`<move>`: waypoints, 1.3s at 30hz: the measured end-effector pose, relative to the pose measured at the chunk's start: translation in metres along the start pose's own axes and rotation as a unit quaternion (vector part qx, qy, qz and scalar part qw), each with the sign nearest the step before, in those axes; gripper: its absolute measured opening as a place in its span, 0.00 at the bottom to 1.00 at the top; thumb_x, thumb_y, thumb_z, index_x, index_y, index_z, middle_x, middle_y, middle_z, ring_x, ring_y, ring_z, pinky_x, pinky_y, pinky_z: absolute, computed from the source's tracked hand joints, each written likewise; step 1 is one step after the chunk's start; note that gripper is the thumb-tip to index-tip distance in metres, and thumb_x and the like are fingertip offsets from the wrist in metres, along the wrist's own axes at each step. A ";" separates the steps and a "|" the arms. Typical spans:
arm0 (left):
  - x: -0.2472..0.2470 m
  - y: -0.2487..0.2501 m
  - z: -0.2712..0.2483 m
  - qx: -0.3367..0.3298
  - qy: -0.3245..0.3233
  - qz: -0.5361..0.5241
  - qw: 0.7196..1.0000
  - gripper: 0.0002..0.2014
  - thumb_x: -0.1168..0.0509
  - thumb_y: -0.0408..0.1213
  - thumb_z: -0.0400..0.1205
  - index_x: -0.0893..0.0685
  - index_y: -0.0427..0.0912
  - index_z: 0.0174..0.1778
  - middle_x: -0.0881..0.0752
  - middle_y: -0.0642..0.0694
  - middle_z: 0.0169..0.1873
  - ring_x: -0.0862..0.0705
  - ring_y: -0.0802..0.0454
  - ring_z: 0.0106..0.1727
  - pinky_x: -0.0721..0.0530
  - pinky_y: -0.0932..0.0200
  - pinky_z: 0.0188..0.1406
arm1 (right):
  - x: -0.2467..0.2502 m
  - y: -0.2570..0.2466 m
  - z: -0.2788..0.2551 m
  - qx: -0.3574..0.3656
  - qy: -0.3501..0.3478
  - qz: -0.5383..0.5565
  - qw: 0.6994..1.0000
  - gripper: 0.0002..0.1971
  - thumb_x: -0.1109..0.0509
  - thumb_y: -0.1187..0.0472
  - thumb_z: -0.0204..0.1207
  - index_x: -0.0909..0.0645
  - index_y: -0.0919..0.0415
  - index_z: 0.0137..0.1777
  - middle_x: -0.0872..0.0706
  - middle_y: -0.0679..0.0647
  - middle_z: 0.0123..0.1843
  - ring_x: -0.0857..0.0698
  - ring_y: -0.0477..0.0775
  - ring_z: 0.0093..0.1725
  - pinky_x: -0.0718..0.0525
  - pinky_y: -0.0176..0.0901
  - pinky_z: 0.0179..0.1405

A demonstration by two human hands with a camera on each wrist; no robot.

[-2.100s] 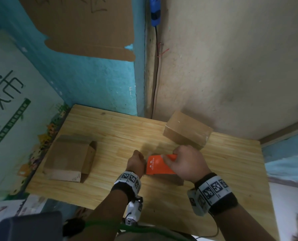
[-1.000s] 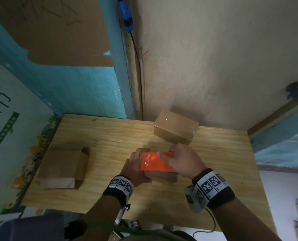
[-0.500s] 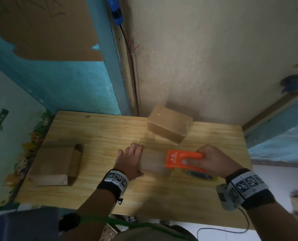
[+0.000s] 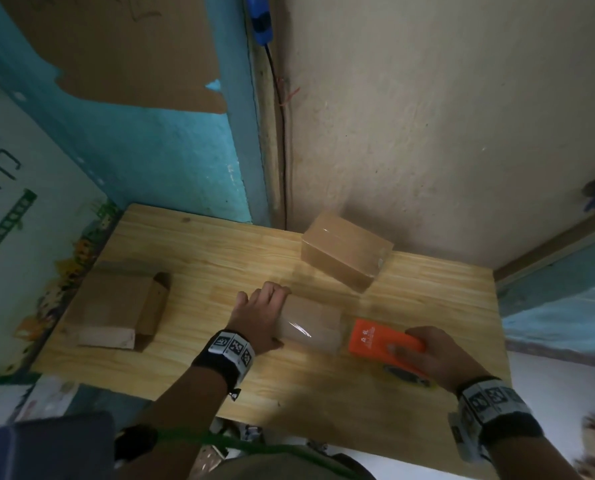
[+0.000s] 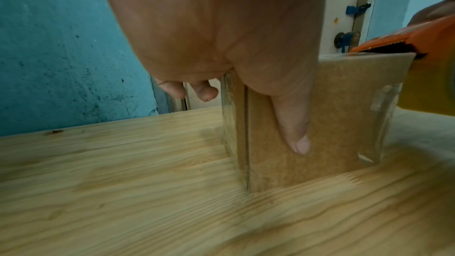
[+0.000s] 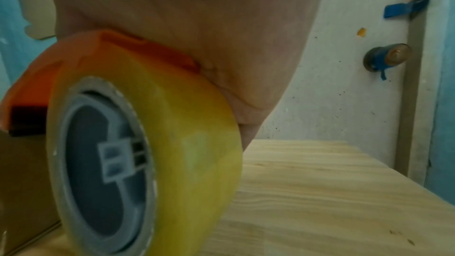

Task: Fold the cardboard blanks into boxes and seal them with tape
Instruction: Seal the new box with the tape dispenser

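Observation:
A small cardboard box (image 4: 311, 323) lies mid-table with a glossy strip of clear tape along its top. My left hand (image 4: 259, 311) grips its left end, thumb (image 5: 294, 133) down the near side and fingers (image 5: 172, 90) curled over the far side. My right hand (image 4: 434, 355) grips an orange tape dispenser (image 4: 381, 342) just past the box's right end, low over the table. Its yellowish tape roll (image 6: 187, 143) hangs under the orange body (image 6: 103, 55), next to the box's end (image 6: 19, 182).
A taped-up box (image 4: 346, 254) sits at the back against the wall. A folded box with an open end (image 4: 116, 306) lies at the left. The wooden table (image 4: 220, 258) stands in a corner, with walls behind and to the left.
The right hand has drawn the dispenser rightward across the box top and off its right end, leaving tape on top. The left hand has stayed on the left end.

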State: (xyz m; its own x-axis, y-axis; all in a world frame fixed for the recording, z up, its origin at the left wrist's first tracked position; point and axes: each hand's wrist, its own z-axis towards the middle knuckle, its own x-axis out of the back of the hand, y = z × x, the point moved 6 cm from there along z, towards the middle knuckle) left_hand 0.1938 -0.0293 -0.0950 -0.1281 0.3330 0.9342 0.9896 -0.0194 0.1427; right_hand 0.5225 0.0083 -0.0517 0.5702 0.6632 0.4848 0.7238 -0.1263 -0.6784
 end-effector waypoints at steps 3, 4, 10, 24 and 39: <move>0.000 0.000 0.001 0.001 0.003 -0.009 1.000 0.56 0.16 0.59 0.64 0.41 0.52 0.83 0.33 0.50 0.77 0.25 0.48 0.75 0.28 0.40 0.74 | 0.001 0.002 0.007 -0.018 -0.018 -0.022 0.999 0.24 0.24 0.35 0.78 0.10 0.59 0.49 0.06 0.57 0.38 0.07 0.66 0.36 0.09 0.53 0.34; 0.000 0.000 0.001 0.001 0.005 -0.010 1.000 0.56 0.16 0.59 0.64 0.41 0.52 0.83 0.33 0.50 0.77 0.25 0.48 0.75 0.28 0.40 0.74 | 0.000 0.003 0.009 -0.025 -0.024 -0.025 0.999 0.25 0.24 0.34 0.78 0.10 0.59 0.48 0.06 0.57 0.38 0.07 0.66 0.35 0.09 0.52 0.34; 0.000 0.000 0.000 0.005 0.000 -0.010 1.000 0.56 0.15 0.56 0.64 0.41 0.52 0.83 0.34 0.51 0.76 0.25 0.48 0.75 0.28 0.41 0.75 | -0.008 -0.006 0.028 -0.059 -0.033 -0.086 0.994 0.34 0.26 0.24 0.73 0.09 0.59 0.45 0.06 0.55 0.36 0.07 0.56 0.30 0.07 0.49 0.33; -0.002 0.001 0.002 0.013 -0.008 -0.021 1.000 0.56 0.15 0.55 0.64 0.43 0.52 0.83 0.36 0.49 0.77 0.24 0.48 0.75 0.30 0.41 0.75 | -0.008 0.001 0.048 -0.063 -0.045 -0.184 0.980 0.36 0.30 0.17 0.66 0.11 0.51 0.49 0.06 0.49 0.42 0.06 0.47 0.38 0.05 0.46 0.45; 0.007 0.018 -0.001 0.017 -0.028 0.029 0.999 0.55 0.16 0.49 0.68 0.44 0.46 0.84 0.36 0.42 0.80 0.21 0.44 0.74 0.25 0.41 0.76 | -0.025 -0.073 0.049 -0.025 0.110 -0.477 0.872 0.28 0.40 0.24 0.78 0.23 0.50 0.43 0.19 0.41 0.40 0.16 0.50 0.44 0.23 0.55 0.67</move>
State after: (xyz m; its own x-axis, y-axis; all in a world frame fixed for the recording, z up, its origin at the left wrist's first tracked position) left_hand 0.2108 -0.0278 -0.0856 -0.0675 0.3849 0.9205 0.9970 -0.0078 0.0764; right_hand 0.4363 0.0370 -0.0417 -0.2445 0.3276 0.9126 0.9221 0.3698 0.1143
